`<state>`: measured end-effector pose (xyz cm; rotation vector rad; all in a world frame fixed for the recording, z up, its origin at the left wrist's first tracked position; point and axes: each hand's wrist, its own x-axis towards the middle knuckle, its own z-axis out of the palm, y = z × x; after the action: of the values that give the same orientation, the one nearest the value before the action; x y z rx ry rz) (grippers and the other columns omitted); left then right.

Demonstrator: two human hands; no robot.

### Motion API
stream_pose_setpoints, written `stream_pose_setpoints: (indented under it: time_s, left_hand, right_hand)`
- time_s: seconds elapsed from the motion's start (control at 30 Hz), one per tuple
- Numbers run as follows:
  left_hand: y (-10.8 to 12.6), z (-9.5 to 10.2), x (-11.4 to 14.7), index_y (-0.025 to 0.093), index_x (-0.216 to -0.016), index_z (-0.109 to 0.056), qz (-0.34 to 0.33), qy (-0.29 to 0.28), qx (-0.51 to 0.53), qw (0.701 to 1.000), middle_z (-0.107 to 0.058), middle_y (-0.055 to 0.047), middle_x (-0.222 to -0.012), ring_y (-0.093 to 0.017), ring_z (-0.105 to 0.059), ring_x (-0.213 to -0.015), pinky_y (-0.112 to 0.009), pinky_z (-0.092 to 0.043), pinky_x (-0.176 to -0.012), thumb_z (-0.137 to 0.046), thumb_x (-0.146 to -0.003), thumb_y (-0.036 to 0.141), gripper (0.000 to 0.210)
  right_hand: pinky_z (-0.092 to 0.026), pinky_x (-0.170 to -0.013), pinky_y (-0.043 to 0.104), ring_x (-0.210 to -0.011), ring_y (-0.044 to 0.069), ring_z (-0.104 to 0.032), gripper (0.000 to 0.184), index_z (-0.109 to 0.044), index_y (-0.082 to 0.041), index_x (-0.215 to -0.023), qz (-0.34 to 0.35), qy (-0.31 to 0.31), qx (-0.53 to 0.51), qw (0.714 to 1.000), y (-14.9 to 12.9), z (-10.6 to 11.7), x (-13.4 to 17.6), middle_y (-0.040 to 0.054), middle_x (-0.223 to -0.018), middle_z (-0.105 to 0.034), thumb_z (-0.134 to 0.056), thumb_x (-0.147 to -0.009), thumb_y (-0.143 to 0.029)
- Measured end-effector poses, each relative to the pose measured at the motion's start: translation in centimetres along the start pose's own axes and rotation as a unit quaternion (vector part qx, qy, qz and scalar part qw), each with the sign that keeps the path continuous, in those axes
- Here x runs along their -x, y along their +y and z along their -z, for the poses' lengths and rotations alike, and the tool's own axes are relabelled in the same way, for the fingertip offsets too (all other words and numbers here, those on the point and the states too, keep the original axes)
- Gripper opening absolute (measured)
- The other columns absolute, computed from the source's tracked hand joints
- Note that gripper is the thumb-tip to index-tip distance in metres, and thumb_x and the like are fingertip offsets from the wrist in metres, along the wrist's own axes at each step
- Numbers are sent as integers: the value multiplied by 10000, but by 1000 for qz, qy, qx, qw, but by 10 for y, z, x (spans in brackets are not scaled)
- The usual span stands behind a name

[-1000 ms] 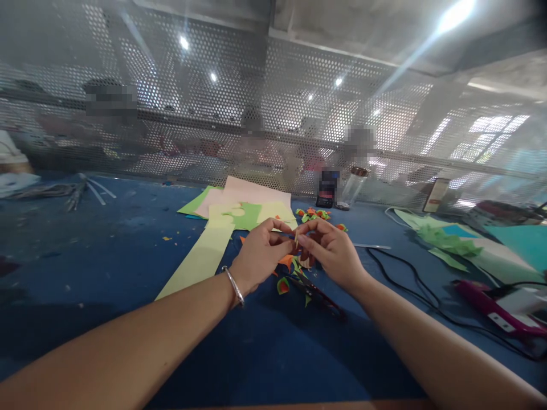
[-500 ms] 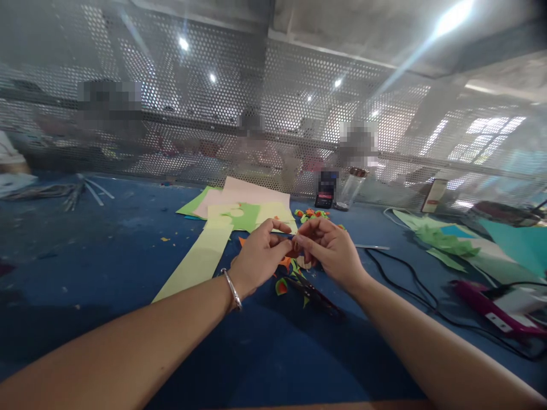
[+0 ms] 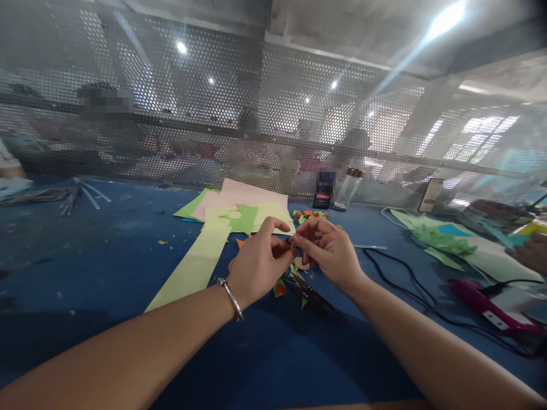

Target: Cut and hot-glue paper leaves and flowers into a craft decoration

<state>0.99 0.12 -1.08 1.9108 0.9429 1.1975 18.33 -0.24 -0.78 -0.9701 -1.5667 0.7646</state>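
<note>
My left hand point(image 3: 261, 255), with a silver bangle at the wrist, is pinched close to my right hand point(image 3: 327, 246). Both sets of fingertips meet over the blue table, around something too small to make out. Beneath them lie dark scissors point(image 3: 315, 297), orange and green paper scraps point(image 3: 279, 288) and a pale round piece point(image 3: 301, 263). Just beyond the fingers sits a heap of small orange-and-green paper pieces point(image 3: 308, 216). Yellow paper point(image 3: 194, 259) and a cut green sheet point(image 3: 245, 218) are spread to the left of my hands.
A phone point(image 3: 322, 191) and a clear bottle point(image 3: 350, 187) stand by the perforated metal screen point(image 3: 192, 131). To the right are a black cable point(image 3: 401, 262), a purple power strip point(image 3: 491, 304) and green cut paper point(image 3: 447, 240). Another person's hand point(image 3: 530, 250) shows at the right edge.
My fingertips stay together, with the left hand turned slightly. A co-worker's hand with a bit of yellow has come into view at the right edge. The whole view has shifted a little.
</note>
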Motion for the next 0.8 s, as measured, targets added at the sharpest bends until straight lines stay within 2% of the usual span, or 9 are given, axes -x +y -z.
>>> stream_pose_setpoints:
  time_s: [0.3,0.47,0.8]
  left_hand:
    - [1,-2,-1,238,-1091,-527,2,4,-1,1000,-752,-31,-788,-192,-710,-702,-273,-474,-605,-660,-868,305,268]
    - [1,-2,-1,240,-1112,-516,6,1,2,1000,-760,-46,-824,-206,-720,-743,-279,-478,-615,-676,-858,315,309]
    - [1,-2,0,239,-1114,-542,-11,-2,-8,1000,-726,-7,-721,-172,-656,-628,-274,-429,-574,-630,-861,249,268]
  right_hand:
    - [-468,-407,233,-447,90,-571,270,-585,-205,-911,6,-1,3,1000,2,0,1,-27,-735,-622,-745,-828,-405]
    - [-474,-418,234,-450,86,-564,244,-583,-200,-906,7,3,17,1000,1,0,1,-17,-746,-635,-734,-830,-377]
    - [-480,-423,226,-460,81,-569,239,-586,-197,-915,11,2,15,1000,-2,0,1,-16,-756,-633,-729,-831,-369]
